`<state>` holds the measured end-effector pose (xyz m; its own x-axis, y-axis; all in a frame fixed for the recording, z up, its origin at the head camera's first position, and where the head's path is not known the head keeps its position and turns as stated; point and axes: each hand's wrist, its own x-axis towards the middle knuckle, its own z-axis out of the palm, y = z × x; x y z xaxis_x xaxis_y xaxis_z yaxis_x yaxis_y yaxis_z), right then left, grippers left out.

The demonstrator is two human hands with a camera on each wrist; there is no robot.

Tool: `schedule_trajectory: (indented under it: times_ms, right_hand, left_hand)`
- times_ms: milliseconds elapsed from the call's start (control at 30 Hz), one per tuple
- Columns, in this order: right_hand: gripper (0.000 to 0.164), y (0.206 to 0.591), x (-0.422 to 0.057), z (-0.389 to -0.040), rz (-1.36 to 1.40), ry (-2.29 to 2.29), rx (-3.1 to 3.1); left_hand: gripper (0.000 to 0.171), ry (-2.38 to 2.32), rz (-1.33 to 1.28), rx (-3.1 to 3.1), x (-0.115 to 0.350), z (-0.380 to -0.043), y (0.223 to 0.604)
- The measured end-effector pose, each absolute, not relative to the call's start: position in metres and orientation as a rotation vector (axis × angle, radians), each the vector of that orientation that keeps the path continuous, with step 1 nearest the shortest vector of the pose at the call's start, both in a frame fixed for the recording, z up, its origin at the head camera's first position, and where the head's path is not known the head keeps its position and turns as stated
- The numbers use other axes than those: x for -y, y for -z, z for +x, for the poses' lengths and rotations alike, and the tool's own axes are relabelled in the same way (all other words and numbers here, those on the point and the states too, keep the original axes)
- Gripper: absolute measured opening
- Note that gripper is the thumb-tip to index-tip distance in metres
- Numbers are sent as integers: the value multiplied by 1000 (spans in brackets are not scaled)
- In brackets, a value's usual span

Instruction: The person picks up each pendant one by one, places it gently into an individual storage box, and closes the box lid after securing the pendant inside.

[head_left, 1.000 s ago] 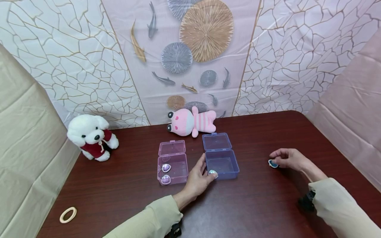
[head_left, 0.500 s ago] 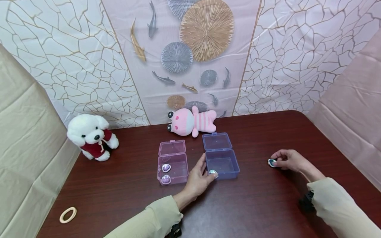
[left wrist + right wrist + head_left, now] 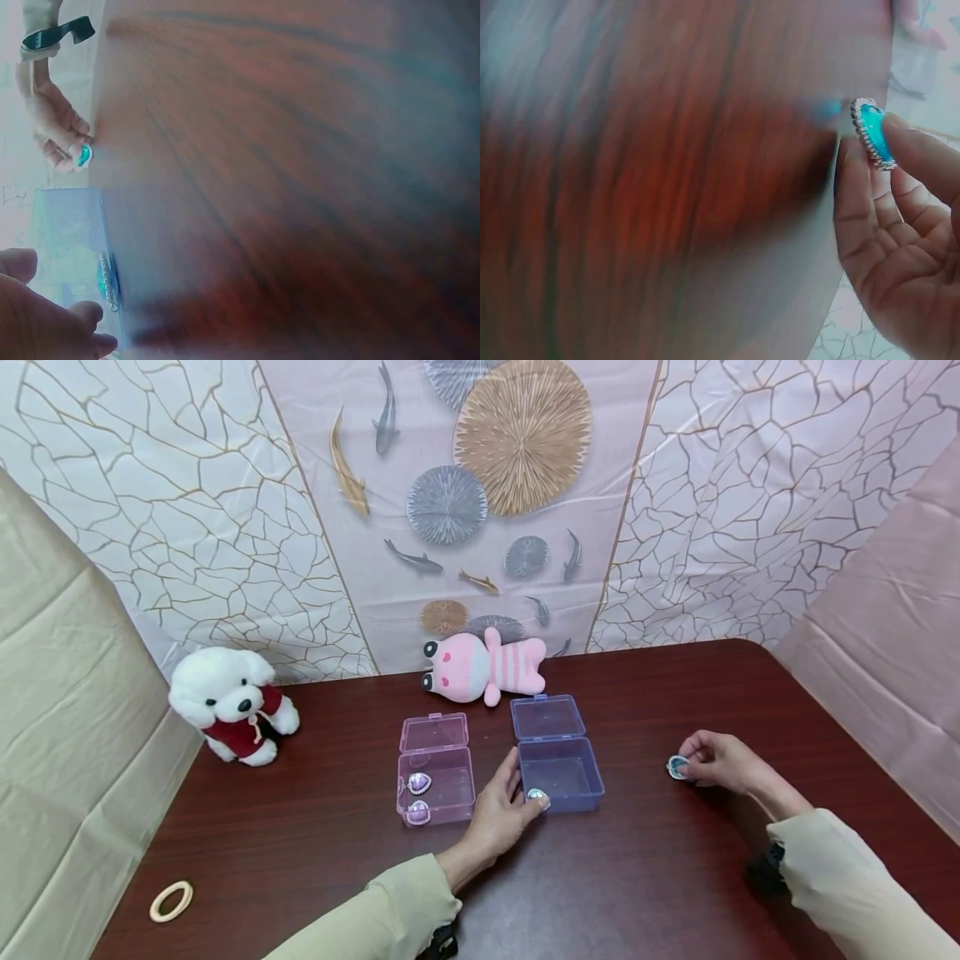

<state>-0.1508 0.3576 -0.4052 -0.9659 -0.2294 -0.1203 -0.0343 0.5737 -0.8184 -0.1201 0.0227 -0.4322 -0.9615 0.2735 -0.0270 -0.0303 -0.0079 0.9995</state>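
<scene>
My right hand [image 3: 720, 762] pinches a blue-green gem [image 3: 678, 767] with a beaded silvery rim between thumb and fingers. The right wrist view shows this gem [image 3: 873, 133] tilted on edge, above the table. At the middle of the table, my left hand [image 3: 497, 810] rests against the left side of a blue clear plastic box [image 3: 562, 777], thumb extended by its front corner. Inside that box, near the thumb, lies another pale blue-green gem [image 3: 537, 797]. To the left, a pink clear box [image 3: 453, 793] holds two purple gems [image 3: 418, 783], the upper one heart-shaped. Both lids lie back.
A pink striped plush toy [image 3: 483, 667] lies behind the boxes. On the left, a white plush dog [image 3: 232, 706] in red sits near the table's edge. A pale ring [image 3: 171, 902] lies at the front left. Patterned cloth hangs behind the table.
The right hand has shifted slightly left, and the blue-green gem has turned in its fingers so its face shows more. My left hand and the boxes stay put.
</scene>
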Motion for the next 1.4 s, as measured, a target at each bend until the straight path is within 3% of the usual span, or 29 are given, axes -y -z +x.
schedule_trajectory:
  times_ms: [567,900,1400]
  right_hand:
    - [30,368,-266,-164,-341,1735,-2345]
    - [27,377,-217,-171,-410,1729,-2168]
    - [25,386,-190,-169,-382,1669,-2248]
  left_hand:
    - [81,-2078,259,-2049,-23,-120,432]
    - [80,-2088,270,-2042,-23,-119,431]
    - [80,-2080,274,-2048,-23,-119,431]
